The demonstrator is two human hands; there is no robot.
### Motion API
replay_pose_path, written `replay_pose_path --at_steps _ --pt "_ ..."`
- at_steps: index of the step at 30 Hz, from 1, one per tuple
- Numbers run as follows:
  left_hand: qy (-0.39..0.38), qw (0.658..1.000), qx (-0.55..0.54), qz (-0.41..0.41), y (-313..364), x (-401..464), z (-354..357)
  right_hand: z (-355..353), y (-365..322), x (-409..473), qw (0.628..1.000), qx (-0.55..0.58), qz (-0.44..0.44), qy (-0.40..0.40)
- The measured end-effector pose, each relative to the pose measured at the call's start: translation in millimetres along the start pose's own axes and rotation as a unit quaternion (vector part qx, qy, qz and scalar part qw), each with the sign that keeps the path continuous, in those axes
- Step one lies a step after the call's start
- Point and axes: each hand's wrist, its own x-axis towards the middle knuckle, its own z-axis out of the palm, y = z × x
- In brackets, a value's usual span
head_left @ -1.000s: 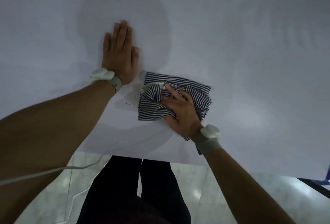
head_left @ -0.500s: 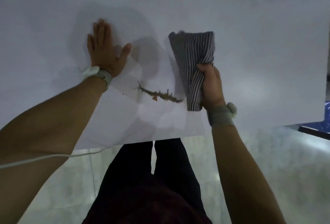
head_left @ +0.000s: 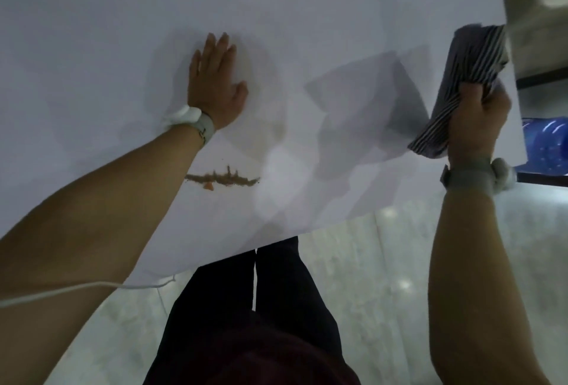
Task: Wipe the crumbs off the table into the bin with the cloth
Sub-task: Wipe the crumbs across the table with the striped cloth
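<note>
A line of brown crumbs (head_left: 224, 179) with one orange bit lies on the white table (head_left: 92, 31), a short way in from its near edge. My left hand (head_left: 216, 83) rests flat on the table above the crumbs, fingers together, holding nothing. My right hand (head_left: 476, 120) is raised over the table's right end and grips the striped cloth (head_left: 470, 77), which hangs bunched and lifted off the surface, well to the right of the crumbs. No bin can be made out for certain.
A blue water bottle (head_left: 545, 145) lies past the table's right edge. A blurred beige object (head_left: 534, 0) fills the top right corner. A white cable (head_left: 76, 289) runs across my left forearm. Pale tiled floor (head_left: 384, 261) and my dark trousers (head_left: 261, 292) show below the near edge.
My right hand lifted the cloth off the crumbs and carried it to the table's right end. The crumb line came into sight. My left hand stayed flat on the table.
</note>
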Motion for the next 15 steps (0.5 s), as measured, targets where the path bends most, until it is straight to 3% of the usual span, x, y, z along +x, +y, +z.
replay_pose_path --at_steps 2,5,9,15 --pt "-0.008 1.0 0.019 0.007 2 5 6 -9 31 27 0.983 -0.173 -0.046 -0.048" --pt "0.002 0.999 0.049 0.024 -2 8 19 -9 76 57 0.921 -0.365 -0.08 -0.109" --pt "0.019 0.997 0.067 0.028 -9 12 27 10 109 62 0.893 -0.412 -0.131 -0.122" --pt "0.031 0.997 0.06 0.031 -11 15 27 39 114 43 0.898 -0.395 -0.165 -0.1"
